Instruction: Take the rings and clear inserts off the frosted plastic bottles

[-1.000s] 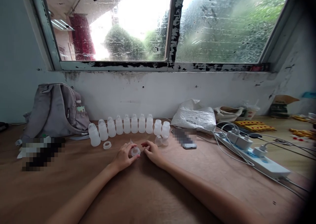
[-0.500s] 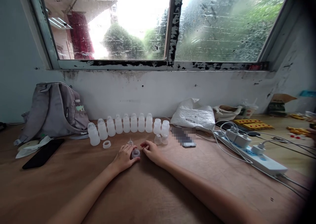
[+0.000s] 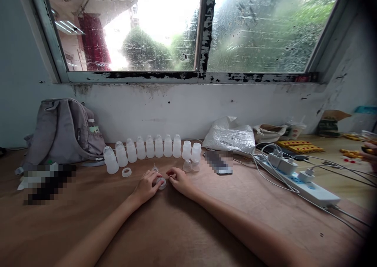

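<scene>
My left hand (image 3: 148, 185) is closed around a translucent bottle collar ring (image 3: 161, 183) on the tabletop, with the thumb lying over it. Just behind those fingers a clear nipple (image 3: 154, 168) stands, partly covered by the hand. My right hand (image 3: 178, 179) rests to the right of the ring, fingers loosely bent and nothing visible between them. A row of white baby bottles (image 3: 150, 147) with clear domed caps runs along the back. At its right end are two bottles without caps (image 3: 196, 152), and clear domed caps (image 3: 187, 165) stand before them. Another collar ring (image 3: 126, 172) lies on the left.
A grey backpack (image 3: 63, 133) leans on the wall at left. To the right lie a phone (image 3: 225, 172), a silver plastic bag (image 3: 229, 135) and a white power strip (image 3: 312, 190) with trailing cables. Yellow parts (image 3: 300, 146) sit beyond the strip. A blurred patch covers items at far left.
My left thumb has moved up from the ring's near edge onto its top, covering more of it. My right hand has stayed nearly still. The whole view has shifted slightly.
</scene>
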Demonstrator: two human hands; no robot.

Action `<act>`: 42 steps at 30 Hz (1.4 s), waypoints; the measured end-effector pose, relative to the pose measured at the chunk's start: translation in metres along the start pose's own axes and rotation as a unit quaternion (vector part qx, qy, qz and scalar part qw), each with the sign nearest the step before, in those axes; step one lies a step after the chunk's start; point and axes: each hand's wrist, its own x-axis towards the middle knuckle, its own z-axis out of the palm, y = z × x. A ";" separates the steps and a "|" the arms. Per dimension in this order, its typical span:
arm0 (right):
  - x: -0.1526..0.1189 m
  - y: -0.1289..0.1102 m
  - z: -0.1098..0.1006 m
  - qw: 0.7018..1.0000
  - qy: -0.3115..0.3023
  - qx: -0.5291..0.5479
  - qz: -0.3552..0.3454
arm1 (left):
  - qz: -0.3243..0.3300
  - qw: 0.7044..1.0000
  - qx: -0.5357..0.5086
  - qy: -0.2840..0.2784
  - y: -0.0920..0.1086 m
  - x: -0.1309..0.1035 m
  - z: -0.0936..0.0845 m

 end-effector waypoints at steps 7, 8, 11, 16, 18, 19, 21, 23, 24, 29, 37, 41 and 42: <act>-0.003 -0.004 -0.002 1.000 0.007 0.004 -0.022 | -0.050 0.994 -0.096 0.018 0.005 0.009 -0.001; -0.004 -0.006 -0.003 0.999 0.010 0.008 -0.034 | -0.070 0.989 -0.131 0.026 0.007 0.012 0.000; -0.005 -0.011 -0.006 0.997 0.022 0.025 -0.076 | -0.153 0.951 -0.264 0.056 0.011 0.022 0.006; -0.005 -0.011 -0.006 0.996 0.055 0.020 -0.061 | -0.220 0.906 -0.354 0.073 0.009 0.027 0.029; -0.004 -0.008 -0.004 0.997 0.058 0.014 -0.044 | -0.233 0.897 -0.366 0.086 0.009 0.024 0.034; -0.004 -0.007 -0.003 0.998 0.058 0.015 -0.036 | -0.240 0.892 -0.370 0.099 0.010 0.022 0.035; -0.003 -0.005 -0.002 0.998 0.059 0.022 -0.020 | -0.248 0.886 -0.373 0.117 0.012 0.018 0.032; -0.003 -0.005 -0.002 0.998 0.060 0.031 -0.012 | -0.238 0.892 -0.371 0.102 0.015 0.015 0.028; -0.003 -0.004 -0.002 0.998 0.060 0.033 -0.011 | -0.227 0.898 -0.367 0.086 0.017 0.014 0.026; -0.002 -0.001 0.000 0.998 0.055 0.027 -0.013 | -0.163 0.936 -0.308 0.059 0.023 0.012 0.022; -0.001 0.000 -0.002 1.000 0.022 0.015 -0.001 | -0.134 0.972 -0.186 0.047 0.020 0.010 0.024; 0.001 0.002 -0.002 1.000 0.016 0.009 0.008 | -0.125 0.977 -0.170 0.043 0.020 0.009 0.025; 0.002 0.003 -0.001 1.000 0.018 0.007 0.011 | -0.124 0.977 -0.169 0.041 0.021 0.009 0.025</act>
